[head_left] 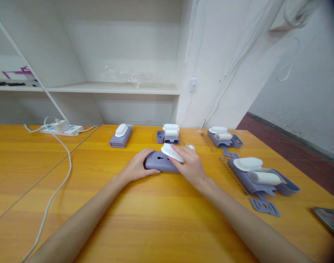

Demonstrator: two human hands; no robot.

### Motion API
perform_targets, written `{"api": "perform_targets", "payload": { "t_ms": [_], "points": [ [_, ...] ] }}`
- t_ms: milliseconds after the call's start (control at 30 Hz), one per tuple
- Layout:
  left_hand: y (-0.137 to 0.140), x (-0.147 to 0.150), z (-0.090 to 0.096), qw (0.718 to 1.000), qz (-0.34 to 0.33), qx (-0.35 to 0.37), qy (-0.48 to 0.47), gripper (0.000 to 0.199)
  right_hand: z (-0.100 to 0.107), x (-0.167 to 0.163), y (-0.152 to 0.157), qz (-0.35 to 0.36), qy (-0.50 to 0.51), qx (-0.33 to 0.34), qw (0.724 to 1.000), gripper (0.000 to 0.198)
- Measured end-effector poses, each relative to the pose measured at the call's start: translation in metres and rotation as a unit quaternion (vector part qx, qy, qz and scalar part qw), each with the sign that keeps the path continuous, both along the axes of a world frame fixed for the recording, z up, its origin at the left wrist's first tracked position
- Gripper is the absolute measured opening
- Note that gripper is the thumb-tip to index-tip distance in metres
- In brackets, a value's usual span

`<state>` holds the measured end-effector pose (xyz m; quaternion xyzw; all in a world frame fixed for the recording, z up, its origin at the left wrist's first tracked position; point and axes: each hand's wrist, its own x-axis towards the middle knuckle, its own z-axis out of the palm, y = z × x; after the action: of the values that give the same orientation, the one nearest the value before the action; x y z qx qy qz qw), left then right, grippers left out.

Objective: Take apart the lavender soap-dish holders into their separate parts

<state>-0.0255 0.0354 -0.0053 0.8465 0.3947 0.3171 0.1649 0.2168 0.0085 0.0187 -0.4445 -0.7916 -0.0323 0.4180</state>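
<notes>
My left hand (141, 166) grips the left end of a grey-purple plastic case (163, 166) lying on the table, thumb along its near side. A dark slot shows in the case's upper face. In my right hand (191, 164) is a white scrub brush (171, 152), tilted over the right part of the case, its bristly side toward me. Whether brush and case touch, I cannot tell. A small white piece (190, 147) shows partly behind my right hand.
A similar case with a white brush (121, 131) stands back left. More grey-purple parts with white rollers (171, 133) lie behind my hands and at right (264, 178). A power strip (62, 128) trails a cable at left. A phone-like object (330, 219) lies near the right edge.
</notes>
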Motion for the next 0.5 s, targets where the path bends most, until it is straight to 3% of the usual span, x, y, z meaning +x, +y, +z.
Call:
{"api": "perform_targets", "payload": {
  "t_ms": [133,233,333,500],
  "points": [
    [-0.001,0.001,0.002,1.000,0.005,0.000,0.006,0.074,0.002,0.049,-0.004,-0.211,0.009,0.035,0.977,0.040],
    [-0.001,0.002,0.004,1.000,0.008,0.001,0.008,0.074,-0.003,0.082,0.000,-0.313,-0.066,-0.029,0.947,0.038],
    [-0.003,0.002,0.005,1.000,0.008,0.003,0.012,0.073,-0.014,0.094,0.003,-0.345,-0.139,-0.095,0.924,0.036],
    [-0.003,0.002,0.005,1.000,0.008,0.009,0.017,0.074,-0.023,0.084,0.001,-0.334,-0.204,-0.132,0.911,0.039]
  ]
}}
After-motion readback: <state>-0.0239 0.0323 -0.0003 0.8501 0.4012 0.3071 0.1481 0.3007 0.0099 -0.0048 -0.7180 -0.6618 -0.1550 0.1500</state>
